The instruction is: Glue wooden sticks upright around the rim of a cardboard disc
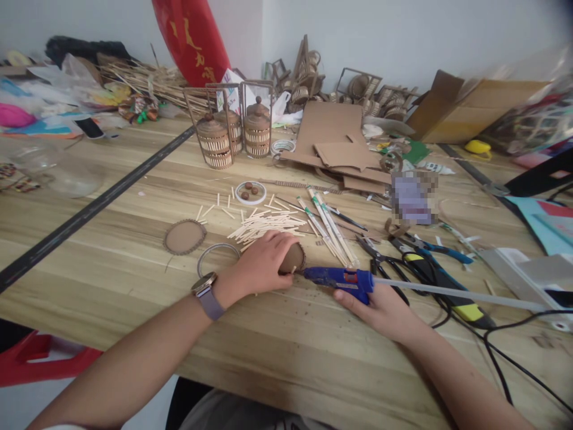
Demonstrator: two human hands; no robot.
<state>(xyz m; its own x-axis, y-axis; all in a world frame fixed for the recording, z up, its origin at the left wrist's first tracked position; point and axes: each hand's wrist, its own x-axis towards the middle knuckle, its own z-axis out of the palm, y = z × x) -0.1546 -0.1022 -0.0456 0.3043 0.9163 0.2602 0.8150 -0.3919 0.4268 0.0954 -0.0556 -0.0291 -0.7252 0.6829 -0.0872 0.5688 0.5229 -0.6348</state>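
My left hand (265, 267), with a watch on its wrist, is closed around a small round cardboard piece (293, 258) with a ridged edge. A short pale stick shows at the edge nearest me. My right hand (380, 307) grips a blue glue gun (342, 280), its nozzle pointing left at that edge. A long white glue stick (456, 292) extends from the gun's rear. Just beyond my left hand lies a pile of short wooden sticks (264, 226). Another cardboard disc (184, 236) and a ring (218, 246) lie to its left.
Brown beads sit inside a tape ring (250, 202). Packaged sticks (329, 227), pliers (447, 249), a cutter (465, 307) and a black cable (487, 340) lie to the right. Small lidded baskets (215, 140), cardboard sheets (331, 131) and an open box (474, 107) stand or lie farther back.
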